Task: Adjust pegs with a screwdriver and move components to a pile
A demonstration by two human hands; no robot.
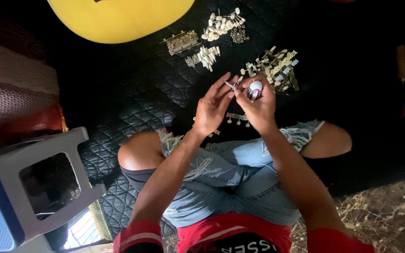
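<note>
Head view, frame centre: left hand [212, 108] pinches a small metal tuner part [233, 85], right hand [258, 107] grasps a white-capped tool [254, 90]; a slip could drop the part onto the black quilted mat [132, 93].

A glossy yellow rounded guitar body [118, 18] lies far beyond the hands. A grey plastic stool [33, 187] stands well left of them on a black quilted mat [132, 98].

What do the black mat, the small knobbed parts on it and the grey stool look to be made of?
Mat: black quilted fabric, stitched diamonds, slight sheen, maybe synthetic. Small parts: brass-toned metal with cream knobs, likely plastic. Stool: grey moulded plastic, smooth and matte. The left hand pinches one metal piece; the right hand grips a white-capped tool.
</note>
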